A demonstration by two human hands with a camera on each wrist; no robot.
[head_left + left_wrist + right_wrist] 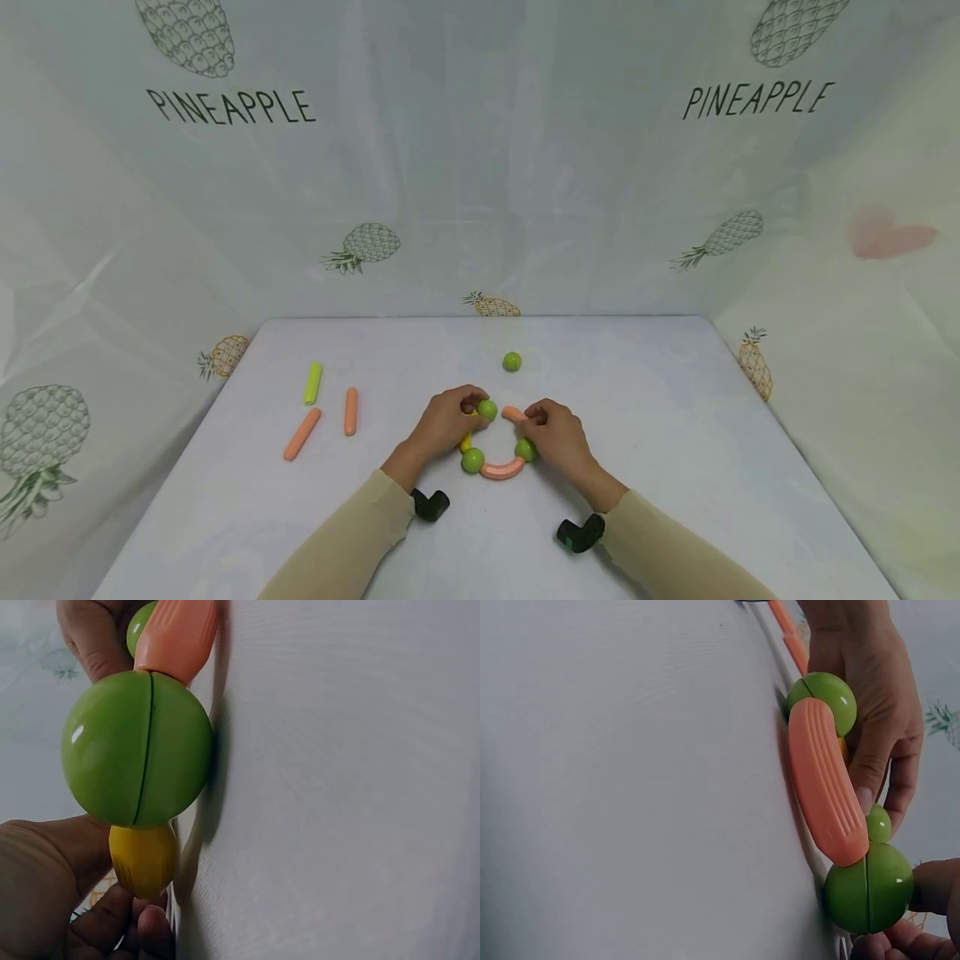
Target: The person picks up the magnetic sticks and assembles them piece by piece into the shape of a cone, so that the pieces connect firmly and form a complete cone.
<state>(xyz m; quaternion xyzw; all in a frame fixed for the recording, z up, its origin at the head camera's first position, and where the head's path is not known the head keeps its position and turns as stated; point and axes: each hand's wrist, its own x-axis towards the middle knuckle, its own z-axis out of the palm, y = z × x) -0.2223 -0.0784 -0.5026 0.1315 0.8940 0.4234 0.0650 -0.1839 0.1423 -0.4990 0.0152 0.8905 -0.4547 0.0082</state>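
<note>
A partly joined ring of glossy green balls and curved sticks lies on the table between the hands. My left hand (446, 421) pinches a green ball (487, 409) between thumb and fingertips, at the far end of a curved yellow stick (466, 442). My right hand (557, 433) pinches an orange stick (513, 413), whose free end points at that ball across a small gap. Nearer me, a green ball (472, 461), a curved orange stick (502, 470) and another green ball (526, 450) are connected. The left wrist view shows the yellow stick (144, 859) meeting a ball (135, 750).
One loose green ball (512, 362) lies beyond the ring. On the left are a yellow-green stick (312, 383) and two orange sticks, one upright in view (351, 412) and one slanted (302, 434). White pineapple-print cloth (480, 167) hangs behind the white table (712, 467).
</note>
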